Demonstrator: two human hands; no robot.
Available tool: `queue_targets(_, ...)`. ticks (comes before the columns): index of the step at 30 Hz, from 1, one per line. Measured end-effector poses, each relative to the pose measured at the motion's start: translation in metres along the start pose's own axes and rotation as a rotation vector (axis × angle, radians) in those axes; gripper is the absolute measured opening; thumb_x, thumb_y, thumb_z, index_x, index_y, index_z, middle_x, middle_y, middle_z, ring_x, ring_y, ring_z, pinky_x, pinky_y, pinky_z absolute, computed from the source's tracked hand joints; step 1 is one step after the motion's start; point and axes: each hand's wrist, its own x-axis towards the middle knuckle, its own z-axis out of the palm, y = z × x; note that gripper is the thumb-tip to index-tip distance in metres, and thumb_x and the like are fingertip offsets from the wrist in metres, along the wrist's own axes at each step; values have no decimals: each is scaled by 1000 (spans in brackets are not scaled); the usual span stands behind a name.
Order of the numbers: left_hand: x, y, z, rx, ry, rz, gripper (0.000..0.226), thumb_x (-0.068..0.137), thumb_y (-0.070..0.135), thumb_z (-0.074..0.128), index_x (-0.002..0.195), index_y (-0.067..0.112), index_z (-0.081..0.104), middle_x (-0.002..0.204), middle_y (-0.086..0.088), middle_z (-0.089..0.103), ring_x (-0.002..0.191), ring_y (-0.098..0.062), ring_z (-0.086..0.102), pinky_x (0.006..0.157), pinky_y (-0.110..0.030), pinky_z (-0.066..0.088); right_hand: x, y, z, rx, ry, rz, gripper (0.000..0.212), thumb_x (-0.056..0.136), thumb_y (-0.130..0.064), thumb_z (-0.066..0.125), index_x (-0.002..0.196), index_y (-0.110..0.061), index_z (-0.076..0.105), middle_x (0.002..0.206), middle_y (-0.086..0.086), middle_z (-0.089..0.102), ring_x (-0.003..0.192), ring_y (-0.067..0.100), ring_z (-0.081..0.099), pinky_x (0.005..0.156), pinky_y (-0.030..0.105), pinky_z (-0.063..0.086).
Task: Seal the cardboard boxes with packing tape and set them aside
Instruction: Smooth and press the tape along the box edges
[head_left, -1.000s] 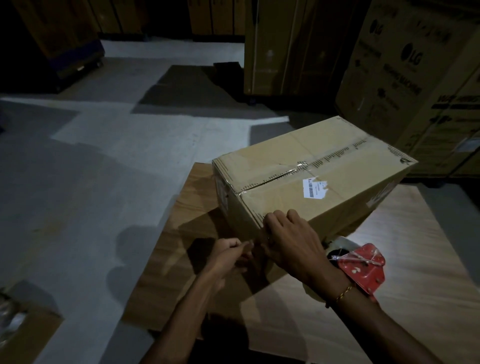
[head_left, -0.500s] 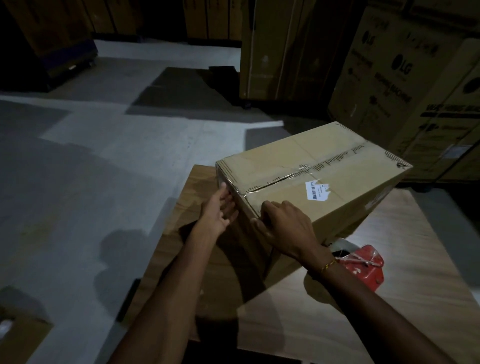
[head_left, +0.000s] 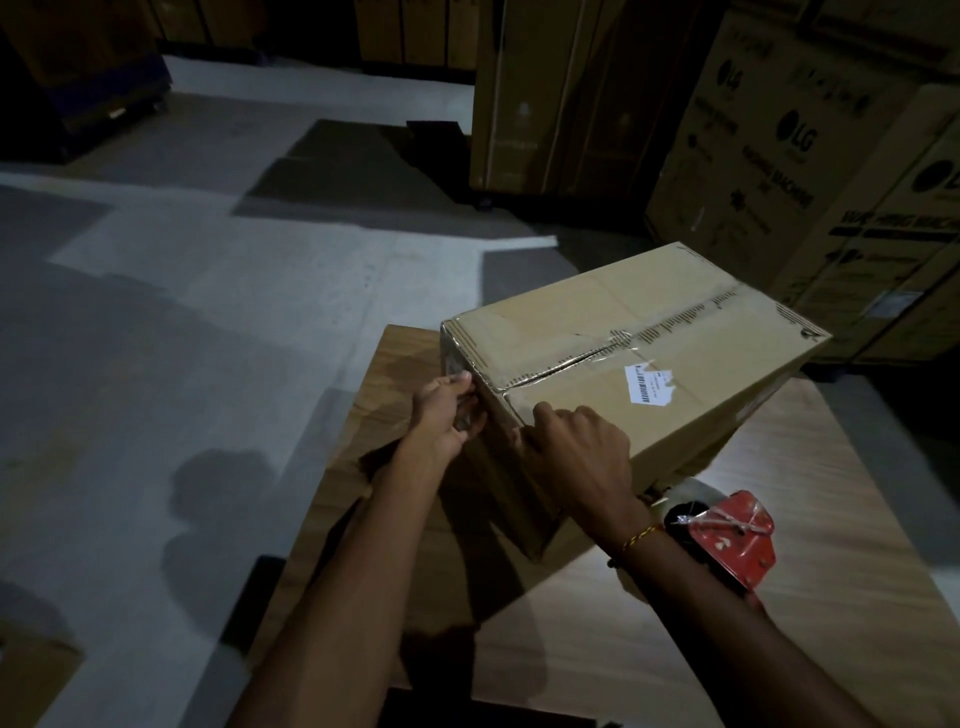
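A cardboard box (head_left: 639, 364) sits on a wooden table (head_left: 810, 597) in the right middle of the frame, its top flaps closed and a strip of clear tape along the seam, with a white barcode label (head_left: 650, 383) beside that seam. Both hands work at the box's near end face. The left hand (head_left: 444, 415), at centre frame, has its fingers curled against the upper part of that face; whether it pinches tape there is too dark to tell. The right hand (head_left: 582, 452) rests over the near top edge, fingers bent and pressing on the cardboard. A red tape dispenser (head_left: 727, 535) lies on the table at lower right, just behind the right wrist. Large printed cartons (head_left: 810, 156) stand at upper right.
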Motion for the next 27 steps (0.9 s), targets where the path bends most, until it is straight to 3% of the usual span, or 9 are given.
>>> queue_targets(4,8,-2,-1,39,2,18,19,100,13,59,83,20,56,87,-3,62,80,-16,57,61,-36,49,-3,0,2,-52,-44,-22,37,81,-44,78,90,-16,55,64,2,58,58,27,52,50,30,24)
queue_targets(7,10,-4,0,51,-4,15,18,101,17,59,84,21,55,86,-1,61,80,-15,56,62,-36,48,-1,3,-6,-35,-111,-44,41,91,-52,65,108,-18,52,86,4,64,80,30,58,57,33,28)
queue_targets(11,9,-5,0,-15,-24,22,13,103,15,57,89,17,58,84,-5,66,70,-17,65,56,-33,54,16,0,-13,27,-191,50,51,98,-68,41,100,-20,57,87,6,63,80,30,63,60,32,40)
queue_targets(16,-6,1,2,96,46,36,17,98,19,66,82,14,61,58,2,69,52,-12,66,47,-24,50,19,-4,-12,-30,-218,33,48,100,-62,42,112,-17,53,97,8,66,86,33,64,61,34,33)
queue_targets(17,-7,-1,-1,148,75,60,17,95,20,70,82,13,61,63,0,71,53,-12,66,48,-24,50,18,-1,-13,-21,-237,13,49,99,-62,44,115,-17,50,99,8,66,87,34,63,62,34,34)
queue_targets(19,-8,-7,-8,299,188,180,14,91,19,74,89,12,63,91,-10,74,72,-16,66,59,-25,48,17,5,-14,18,-287,-15,51,95,-63,51,117,-18,47,102,9,65,91,35,63,65,35,38)
queue_targets(22,-23,-30,-11,440,272,513,13,96,19,67,108,16,66,112,-3,69,99,-18,65,66,-17,45,23,18,-15,142,-352,9,45,91,-69,54,100,-25,47,100,9,64,95,37,62,69,38,42)
queue_targets(25,-53,-66,5,401,24,650,44,107,21,49,150,16,45,148,9,44,137,-8,42,89,3,36,28,26,-15,253,-376,54,34,97,-59,49,87,-27,46,91,7,62,90,36,61,70,37,43)
queue_targets(27,-56,-89,17,376,-100,635,61,107,40,40,161,22,19,164,13,16,150,-2,16,111,-3,22,27,28,-14,297,-365,70,29,100,-50,45,86,-25,47,88,7,63,86,35,60,68,37,40)
